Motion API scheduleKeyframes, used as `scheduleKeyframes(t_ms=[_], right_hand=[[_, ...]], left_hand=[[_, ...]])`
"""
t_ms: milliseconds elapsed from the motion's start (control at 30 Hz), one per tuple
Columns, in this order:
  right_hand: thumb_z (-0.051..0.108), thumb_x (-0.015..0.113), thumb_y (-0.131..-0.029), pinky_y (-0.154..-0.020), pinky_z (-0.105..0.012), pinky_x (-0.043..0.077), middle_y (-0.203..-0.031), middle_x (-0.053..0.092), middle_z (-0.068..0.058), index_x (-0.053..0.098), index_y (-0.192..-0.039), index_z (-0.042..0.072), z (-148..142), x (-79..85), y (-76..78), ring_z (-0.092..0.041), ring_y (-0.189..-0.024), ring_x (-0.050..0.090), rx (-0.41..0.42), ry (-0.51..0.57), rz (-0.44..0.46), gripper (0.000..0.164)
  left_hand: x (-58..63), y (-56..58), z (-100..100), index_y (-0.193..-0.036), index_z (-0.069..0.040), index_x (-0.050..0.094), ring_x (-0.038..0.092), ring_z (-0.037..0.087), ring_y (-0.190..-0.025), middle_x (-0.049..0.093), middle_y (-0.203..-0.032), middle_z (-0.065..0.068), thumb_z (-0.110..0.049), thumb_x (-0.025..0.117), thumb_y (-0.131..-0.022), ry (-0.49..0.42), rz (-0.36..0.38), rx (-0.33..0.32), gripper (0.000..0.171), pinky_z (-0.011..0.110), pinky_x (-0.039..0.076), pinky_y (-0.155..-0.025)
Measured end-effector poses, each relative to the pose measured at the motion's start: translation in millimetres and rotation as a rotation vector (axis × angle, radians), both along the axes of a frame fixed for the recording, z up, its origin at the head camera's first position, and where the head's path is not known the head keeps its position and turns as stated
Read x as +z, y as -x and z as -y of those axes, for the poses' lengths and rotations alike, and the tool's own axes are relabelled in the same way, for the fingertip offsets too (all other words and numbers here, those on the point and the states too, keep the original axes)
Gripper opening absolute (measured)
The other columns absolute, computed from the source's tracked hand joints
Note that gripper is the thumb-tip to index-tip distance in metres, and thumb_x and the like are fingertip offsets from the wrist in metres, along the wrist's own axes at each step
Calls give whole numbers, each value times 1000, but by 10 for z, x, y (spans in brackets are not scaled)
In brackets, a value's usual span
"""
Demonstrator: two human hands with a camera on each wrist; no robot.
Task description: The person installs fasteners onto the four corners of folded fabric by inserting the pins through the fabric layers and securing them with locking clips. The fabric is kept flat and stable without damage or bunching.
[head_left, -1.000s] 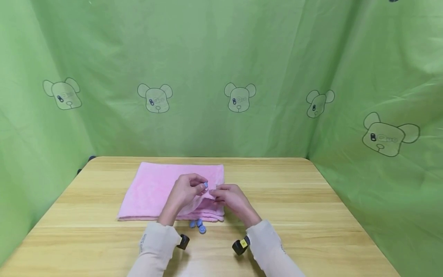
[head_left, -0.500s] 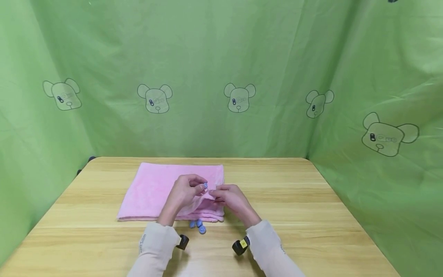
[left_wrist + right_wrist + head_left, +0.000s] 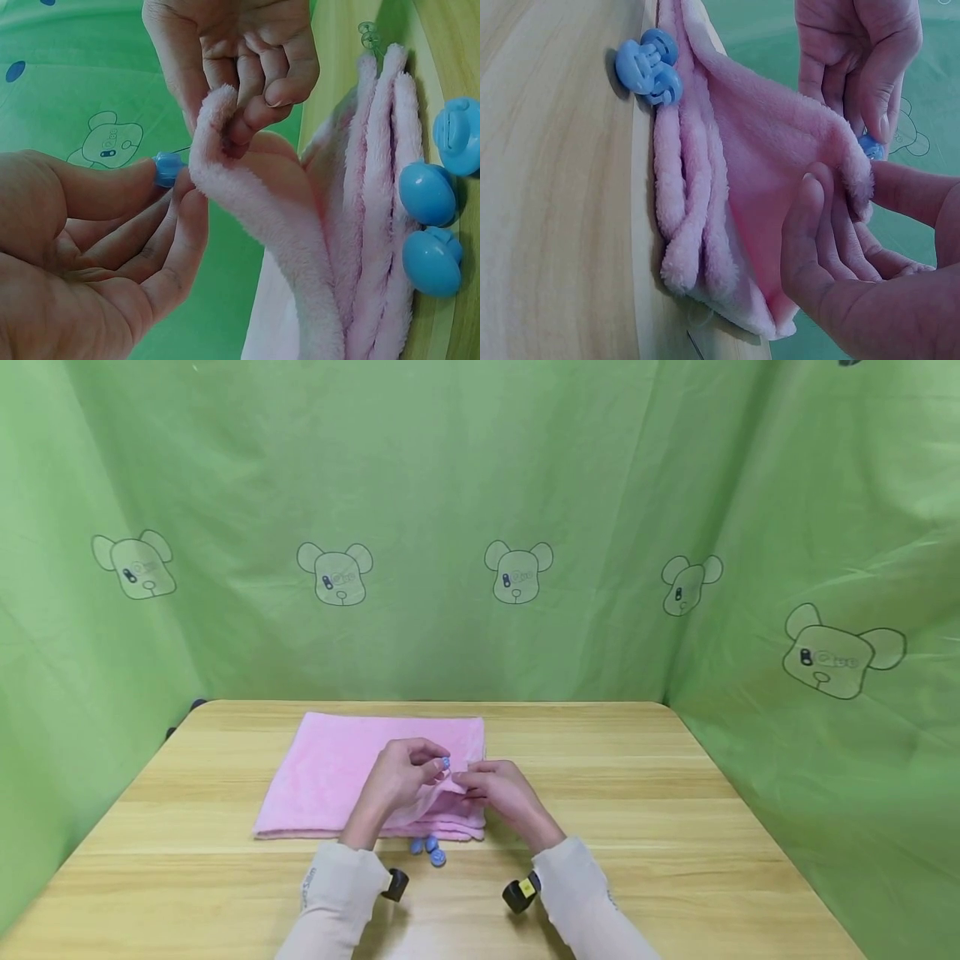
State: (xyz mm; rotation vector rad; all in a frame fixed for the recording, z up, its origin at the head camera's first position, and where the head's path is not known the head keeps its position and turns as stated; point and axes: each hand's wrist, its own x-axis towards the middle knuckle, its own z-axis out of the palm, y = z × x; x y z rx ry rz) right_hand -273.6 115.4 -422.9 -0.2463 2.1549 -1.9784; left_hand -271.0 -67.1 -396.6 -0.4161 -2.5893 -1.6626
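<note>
A folded pink plush cloth (image 3: 322,777) lies on the table, its near right corner lifted. My left hand (image 3: 401,772) pinches a small blue plastic fastener (image 3: 168,169) between thumb and index finger, right beside the raised edge. A thin dark line like a pin runs from the fastener toward the cloth. With thumb and fingers, my right hand (image 3: 506,789) grips that raised edge, fingertips folded under it in the right wrist view. Three more blue fasteners (image 3: 427,193) with rounded caps lie by the cloth's near folded edge.
The light wooden table (image 3: 637,827) is enclosed by green curtains (image 3: 435,460) printed with bear heads. Black wrist cameras (image 3: 519,895) hang under both sleeves. Fine thread-like loops (image 3: 915,139) show beside the held fastener in the right wrist view.
</note>
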Motion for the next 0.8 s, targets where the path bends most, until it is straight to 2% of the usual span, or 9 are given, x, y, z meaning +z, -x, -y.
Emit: scheduleKeyframes(t_ms=[300, 500, 600, 800], right_hand=[[12, 68, -89, -79, -38, 57, -83, 69, -10, 68, -92, -5, 5, -11, 1, -33, -85, 66, 2, -1, 6, 18], [10, 67, -89, -78, -38, 57, -83, 69, -12, 68, -94, -7, 1, -32, 16, -30, -82, 66, 12, 27, 12, 19], [11, 67, -89, -78, -40, 56, -83, 69, -12, 68, -95, -8, -5, -43, 21, -30, -81, 66, 19, 33, 12, 20], [12, 67, -89, -78, -38, 57, -84, 70, -12, 68, -97, -8, -17, -41, 15, -28, -81, 66, 18, 24, 6, 22]], left_hand=[[8, -13, 16, -102, -4, 71, 67, 18, -76, 72, -88, 9, -3, 65, -91, 15, -4, 3, 12, 40, 56, -77], [2, -7, 7, -99, -10, 72, 66, 15, -77, 72, -89, 3, -5, 69, -88, 40, -16, 31, 12, 40, 55, -78], [1, 0, -1, -98, -12, 73, 66, 14, -80, 72, -92, 2, -6, 70, -87, 51, -24, 42, 12, 40, 54, -81], [19, -2, -17, -100, -9, 75, 66, 17, -91, 72, -98, 2, -8, 74, -85, 42, -46, 28, 15, 42, 51, -89]])
